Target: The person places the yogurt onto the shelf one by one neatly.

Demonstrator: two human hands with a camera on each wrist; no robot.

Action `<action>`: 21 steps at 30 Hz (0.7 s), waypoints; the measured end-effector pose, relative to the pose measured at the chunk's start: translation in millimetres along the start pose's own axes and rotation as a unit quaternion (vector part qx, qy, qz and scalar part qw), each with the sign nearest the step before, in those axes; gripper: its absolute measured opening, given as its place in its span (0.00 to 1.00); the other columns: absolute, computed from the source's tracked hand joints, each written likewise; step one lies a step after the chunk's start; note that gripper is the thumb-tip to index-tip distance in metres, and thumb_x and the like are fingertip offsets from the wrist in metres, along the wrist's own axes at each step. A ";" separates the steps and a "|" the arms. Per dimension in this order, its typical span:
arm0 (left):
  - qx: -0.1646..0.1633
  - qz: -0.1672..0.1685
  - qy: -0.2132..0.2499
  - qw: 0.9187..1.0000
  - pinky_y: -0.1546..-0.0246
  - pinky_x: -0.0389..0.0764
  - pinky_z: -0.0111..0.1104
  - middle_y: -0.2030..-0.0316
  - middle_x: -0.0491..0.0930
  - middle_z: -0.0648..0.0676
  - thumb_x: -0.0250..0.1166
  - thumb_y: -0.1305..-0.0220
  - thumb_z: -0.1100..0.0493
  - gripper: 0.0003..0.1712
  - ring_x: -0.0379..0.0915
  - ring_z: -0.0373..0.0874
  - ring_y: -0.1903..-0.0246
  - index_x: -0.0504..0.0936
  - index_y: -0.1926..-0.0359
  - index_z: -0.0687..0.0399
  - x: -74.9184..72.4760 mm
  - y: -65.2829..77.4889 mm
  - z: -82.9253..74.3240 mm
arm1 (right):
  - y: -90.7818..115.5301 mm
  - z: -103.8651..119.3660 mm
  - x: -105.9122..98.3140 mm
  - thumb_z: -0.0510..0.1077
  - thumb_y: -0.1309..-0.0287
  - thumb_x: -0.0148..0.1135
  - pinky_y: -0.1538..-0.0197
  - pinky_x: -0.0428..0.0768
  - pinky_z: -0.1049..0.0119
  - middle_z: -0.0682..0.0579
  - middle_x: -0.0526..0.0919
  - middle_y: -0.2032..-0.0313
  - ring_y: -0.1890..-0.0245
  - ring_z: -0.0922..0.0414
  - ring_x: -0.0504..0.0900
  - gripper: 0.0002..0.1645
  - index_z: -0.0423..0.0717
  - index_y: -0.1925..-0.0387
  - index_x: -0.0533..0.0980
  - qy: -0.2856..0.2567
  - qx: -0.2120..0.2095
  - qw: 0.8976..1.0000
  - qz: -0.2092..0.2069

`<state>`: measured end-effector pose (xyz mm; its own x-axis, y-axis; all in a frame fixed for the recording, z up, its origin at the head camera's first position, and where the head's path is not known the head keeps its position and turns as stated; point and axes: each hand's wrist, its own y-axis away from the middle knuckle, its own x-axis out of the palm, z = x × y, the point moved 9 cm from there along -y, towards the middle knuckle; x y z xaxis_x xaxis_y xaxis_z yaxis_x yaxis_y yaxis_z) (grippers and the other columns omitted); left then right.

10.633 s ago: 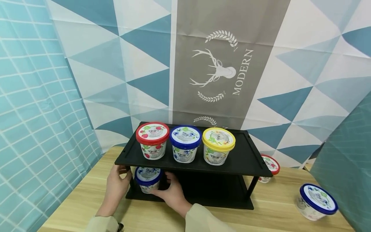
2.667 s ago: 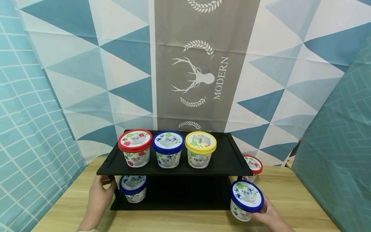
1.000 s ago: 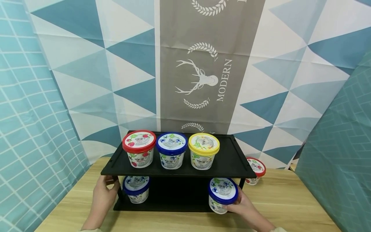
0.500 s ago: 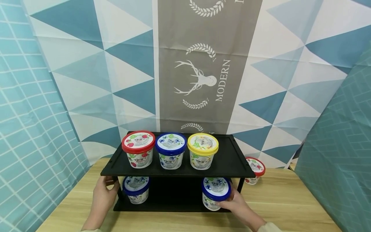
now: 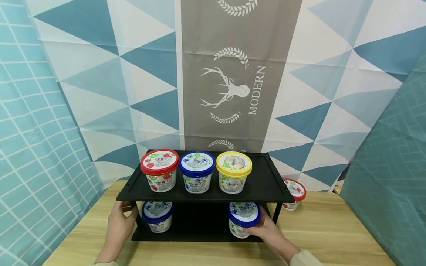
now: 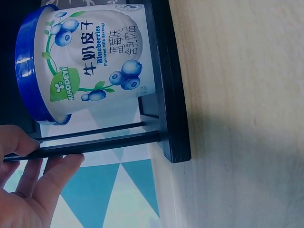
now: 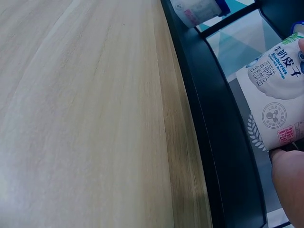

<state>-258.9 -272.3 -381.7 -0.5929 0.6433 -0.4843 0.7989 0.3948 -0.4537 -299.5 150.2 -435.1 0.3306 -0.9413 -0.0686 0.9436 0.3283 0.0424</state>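
A black two-tier shelf point(image 5: 266, 186) stands on the wooden table. My left hand point(image 5: 120, 223) grips its left front post point(image 6: 114, 141), thumb on one side and fingers on the other. With my right hand point(image 5: 267, 231) I hold a blue-lidded blueberry milk tub point(image 5: 244, 218) within the right part of the lower tier. In the right wrist view that tub point(image 7: 278, 90) looks slightly raised off the black board, though its base is partly out of sight. A second blue-lidded tub point(image 5: 158, 218) sits upright at the left of the lower tier, beside the post.
On the top tier stand a red-lidded tub point(image 5: 160, 170), a blue-lidded tub point(image 5: 197, 171) and a yellow-lidded tub point(image 5: 233, 172) in a row. Another red-lidded tub point(image 5: 294, 194) is on the table behind the shelf's right end. Patterned cloth point(image 5: 233, 92) hangs behind.
My right hand has brought the blue-lidded tub leftward from outside the shelf's right end into the lower tier. Earlier it was at the left tub. My left hand has stayed on the post.
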 end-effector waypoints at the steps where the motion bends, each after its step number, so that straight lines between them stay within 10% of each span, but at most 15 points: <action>1: 0.001 -0.002 0.000 1.000 0.60 0.75 0.50 0.62 0.73 0.64 0.55 0.46 0.69 0.17 0.74 0.60 0.62 0.67 0.53 0.59 -0.4 0.0 -0.3 | -1.1 0.5 1.4 0.41 0.58 0.67 0.46 0.73 0.62 0.38 0.58 0.40 0.45 0.50 0.68 0.53 0.45 0.37 0.43 -0.001 -0.001 1.000 0.003; 21: 0.005 -0.014 0.004 1.000 0.60 0.75 0.51 0.62 0.73 0.63 0.55 0.47 0.70 0.18 0.74 0.60 0.62 0.68 0.53 0.58 -1.9 0.3 -0.6 | -18.8 2.5 30.6 0.42 0.56 0.66 0.46 0.73 0.61 0.39 0.55 0.39 0.43 0.49 0.66 0.55 0.47 0.35 0.41 -0.014 -0.017 0.998 0.053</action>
<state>-257.4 -273.1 -380.5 -0.6135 0.6383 -0.4650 0.7813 0.4053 -0.4746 -307.2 115.0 -435.5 0.4277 -0.9031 -0.0374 0.9039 0.4275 0.0131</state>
